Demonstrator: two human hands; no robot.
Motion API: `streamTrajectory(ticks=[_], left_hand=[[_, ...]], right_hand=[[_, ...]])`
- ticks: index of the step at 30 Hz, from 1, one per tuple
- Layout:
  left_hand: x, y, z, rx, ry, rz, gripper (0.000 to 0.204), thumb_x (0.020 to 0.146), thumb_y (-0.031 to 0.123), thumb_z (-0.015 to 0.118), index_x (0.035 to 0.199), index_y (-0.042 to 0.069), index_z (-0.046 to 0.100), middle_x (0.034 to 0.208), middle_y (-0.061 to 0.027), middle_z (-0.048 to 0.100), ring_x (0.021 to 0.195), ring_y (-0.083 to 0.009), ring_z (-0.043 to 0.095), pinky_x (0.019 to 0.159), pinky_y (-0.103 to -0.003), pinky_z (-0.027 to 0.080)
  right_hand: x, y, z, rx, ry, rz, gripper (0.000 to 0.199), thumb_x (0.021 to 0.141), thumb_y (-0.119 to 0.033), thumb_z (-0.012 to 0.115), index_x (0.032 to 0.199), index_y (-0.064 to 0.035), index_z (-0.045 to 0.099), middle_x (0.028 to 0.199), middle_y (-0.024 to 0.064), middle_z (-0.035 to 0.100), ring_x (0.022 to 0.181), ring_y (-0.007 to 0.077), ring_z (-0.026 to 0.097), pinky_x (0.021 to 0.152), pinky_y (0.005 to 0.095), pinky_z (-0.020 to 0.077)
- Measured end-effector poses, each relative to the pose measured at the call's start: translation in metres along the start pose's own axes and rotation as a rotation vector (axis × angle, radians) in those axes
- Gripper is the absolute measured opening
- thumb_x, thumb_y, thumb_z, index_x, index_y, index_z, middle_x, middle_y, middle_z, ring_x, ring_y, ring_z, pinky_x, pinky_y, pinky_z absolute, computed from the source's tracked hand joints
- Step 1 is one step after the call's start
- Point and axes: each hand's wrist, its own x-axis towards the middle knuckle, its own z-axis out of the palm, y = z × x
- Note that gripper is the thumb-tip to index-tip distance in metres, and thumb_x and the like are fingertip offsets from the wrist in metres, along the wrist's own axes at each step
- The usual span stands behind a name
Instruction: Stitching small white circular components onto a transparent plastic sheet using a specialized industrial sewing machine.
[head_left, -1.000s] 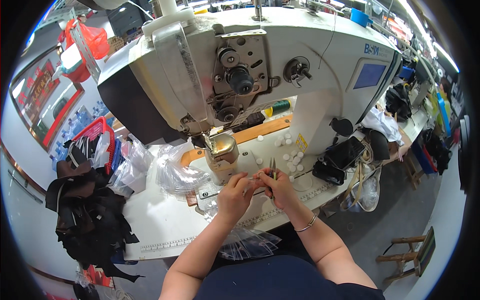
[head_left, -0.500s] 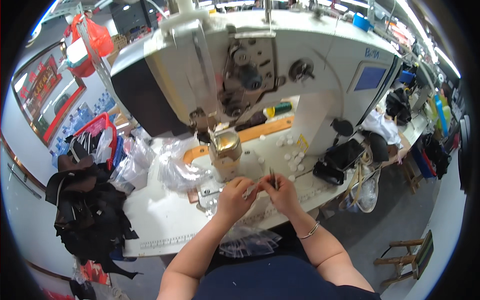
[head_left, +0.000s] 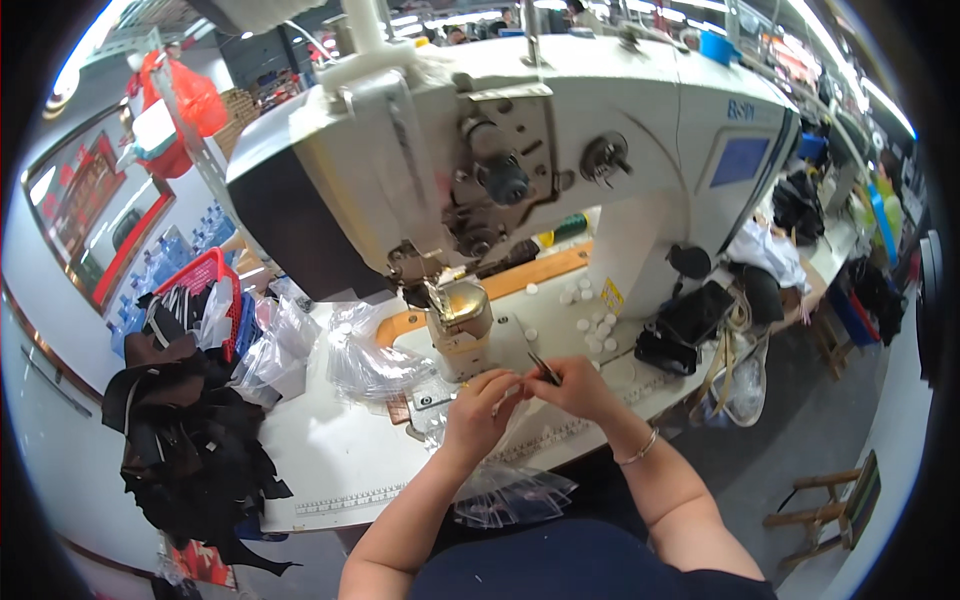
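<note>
Metal tool [head_left: 543,368] tilted in right hand [head_left: 583,389], left hand [head_left: 480,417] beside

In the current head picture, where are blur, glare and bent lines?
Head view: smearing on the sewing machine and its front knobs; head view: glare on the clear plastic bags near the left hand, and an overexposed ceiling lamp at upper right; head view: the machine's top edge bows, corners black.

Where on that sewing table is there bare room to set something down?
The white tabletop looks bare between the black scraps, the clear plastic and the left forearm, behind the ruler strip. Near the right hand it's crowded: white discs beyond, a black object to its right.
</note>
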Motion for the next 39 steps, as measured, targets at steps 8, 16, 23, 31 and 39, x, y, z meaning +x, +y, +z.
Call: streamTrajectory(ticks=[8, 16, 23, 31, 39], left_hand=[[-0.01, 0.005, -0.017, 0.124, 0.059, 0.097, 0.019, 0.069, 0.002, 0.065, 0.086, 0.009, 0.063, 0.092, -0.0063, 0.063, 0.085, -0.0259, 0.06, 0.07, -0.032, 0.047], [-0.064, 0.077, -0.12, -0.253, 0.092, 0.306, 0.012, 0.07, 0.018, 0.072, 0.078, 0.017, 0.062, 0.084, 0.002, 0.065, 0.088, -0.0237, 0.058, 0.076, -0.039, 0.041], [-0.051, 0.097, -0.195, -0.594, 0.837, 0.351, 0.016, 0.083, 0.018, 0.061, 0.08, 0.01, 0.047, 0.077, 0.0005, 0.043, 0.065, -0.0102, 0.042, 0.053, -0.021, 0.032], [-0.003, 0.081, -0.19, -0.242, 0.424, 0.159, 0.016, 0.079, 0.003, 0.064, 0.094, -0.001, 0.059, 0.083, -0.0084, 0.055, 0.063, -0.0097, 0.053, 0.051, -0.018, 0.044], [0.047, 0.083, -0.13, -0.341, 0.297, 0.024, 0.028, 0.072, -0.009, 0.065, 0.098, -0.001, 0.061, 0.083, -0.0081, 0.061, 0.074, -0.0119, 0.063, 0.062, -0.022, 0.052]], right_hand=[[0.014, 0.012, 0.014, 0.347, -0.002, 0.344, 0.015, 0.075, -0.014, 0.06, 0.073, 0.0009, 0.062, 0.065, 0.0047, 0.062, 0.058, 0.0115, 0.06, 0.053, 0.0239, 0.0469], [0.018, 0.029, 0.031, -0.081, 0.219, 0.212, 0.018, 0.073, -0.016, 0.058, 0.071, 0.0019, 0.06, 0.06, 0.0124, 0.061, 0.055, 0.0186, 0.061, 0.053, 0.029, 0.0464], [0.017, 0.026, 0.03, -0.224, 0.254, 0.174, 0.021, 0.073, -0.016, 0.057, 0.073, 0.0041, 0.06, 0.06, 0.0173, 0.059, 0.056, 0.0273, 0.059, 0.054, 0.0336, 0.0453], [-0.007, -0.026, 0.029, 0.066, 0.26, -0.142, 0.01, 0.079, -0.01, 0.063, 0.082, -0.0005, 0.063, 0.067, 0.0026, 0.061, 0.061, 0.0048, 0.055, 0.051, 0.0188, 0.0401], [-0.02, -0.093, 0.052, 0.036, -0.263, -0.372, 0.016, 0.072, -0.012, 0.072, 0.082, -0.003, 0.064, 0.069, 0.0042, 0.06, 0.061, 0.0089, 0.054, 0.056, 0.0222, 0.043]])
